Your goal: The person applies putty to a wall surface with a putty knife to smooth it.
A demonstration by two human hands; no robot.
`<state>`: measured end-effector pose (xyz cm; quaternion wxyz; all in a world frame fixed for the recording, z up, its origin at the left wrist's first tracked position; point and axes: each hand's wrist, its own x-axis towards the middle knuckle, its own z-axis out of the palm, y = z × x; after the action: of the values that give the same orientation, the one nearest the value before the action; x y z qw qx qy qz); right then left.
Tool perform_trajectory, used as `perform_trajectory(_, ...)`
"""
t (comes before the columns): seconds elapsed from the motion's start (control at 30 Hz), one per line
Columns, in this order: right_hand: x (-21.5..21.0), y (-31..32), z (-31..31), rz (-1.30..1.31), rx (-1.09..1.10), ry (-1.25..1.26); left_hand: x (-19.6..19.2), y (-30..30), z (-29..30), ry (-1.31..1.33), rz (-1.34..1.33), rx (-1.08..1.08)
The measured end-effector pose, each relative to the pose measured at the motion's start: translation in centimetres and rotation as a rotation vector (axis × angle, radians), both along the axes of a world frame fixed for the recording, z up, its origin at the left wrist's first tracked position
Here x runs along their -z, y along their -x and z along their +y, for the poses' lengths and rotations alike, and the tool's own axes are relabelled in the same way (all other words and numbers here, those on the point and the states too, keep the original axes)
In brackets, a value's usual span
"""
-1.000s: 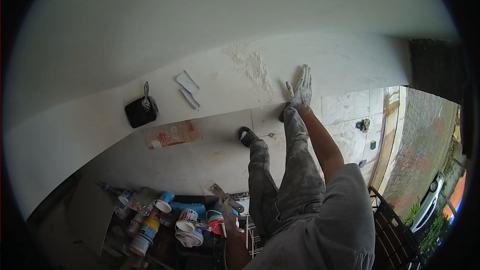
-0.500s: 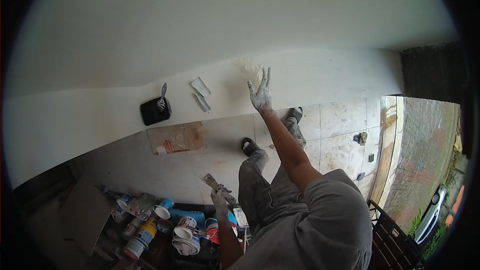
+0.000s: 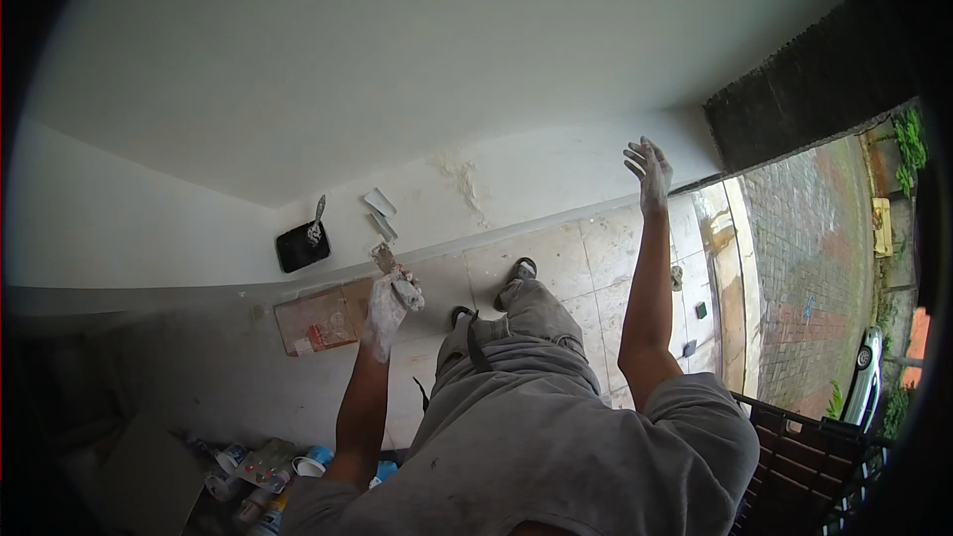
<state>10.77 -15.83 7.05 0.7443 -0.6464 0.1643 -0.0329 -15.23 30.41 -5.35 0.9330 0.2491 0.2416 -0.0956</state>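
Observation:
My left hand [image 3: 385,316], coated in white powder, is closed round a putty knife [image 3: 383,256]; its stained blade points up and away, toward the white ledge. Fingers hide most of the handle. My right hand [image 3: 651,179] is raised at the ledge's right end, empty, its whitened fingers apart; I cannot tell if it touches the surface. Between the hands, a patch of cream-coloured filler [image 3: 463,187] marks the ledge [image 3: 556,174]. Farther left on it sit a black tray [image 3: 298,256] with a filler-smeared knife [image 3: 318,218] in it, and two pale flat pieces [image 3: 379,202].
A brown cardboard sheet [image 3: 316,323] lies on the tiled floor below the tray. Paint tins and bottles [image 3: 266,467] crowd the lower left. A dark metal gate [image 3: 804,457] stands at the lower right, with brick paving [image 3: 809,248] and a parked car [image 3: 866,377] beyond.
My left hand has risen with the putty knife from beside the tins to near the ledge. My right hand has moved right, away from the filler patch. The view has shifted as well.

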Motion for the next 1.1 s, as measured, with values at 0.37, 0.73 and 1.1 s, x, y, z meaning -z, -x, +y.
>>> perform_trajectory(0.37, 1.1, 11.3, -2.2, 0.127, -0.029, 0.709, -3.6, -8.6, -10.2, 0.179, -0.104, 0.197)
perform_trajectory(0.73, 1.6, 20.2, 3.8, 0.335, -0.279, 0.173, -7.4, -9.8, -14.0, 0.237, -0.242, 0.457)
perform_trajectory(1.1, 2.3, 18.0, 12.4, 0.322, -0.848, -0.027, -8.6, -9.3, -14.8, -0.008, -0.276, 0.483)
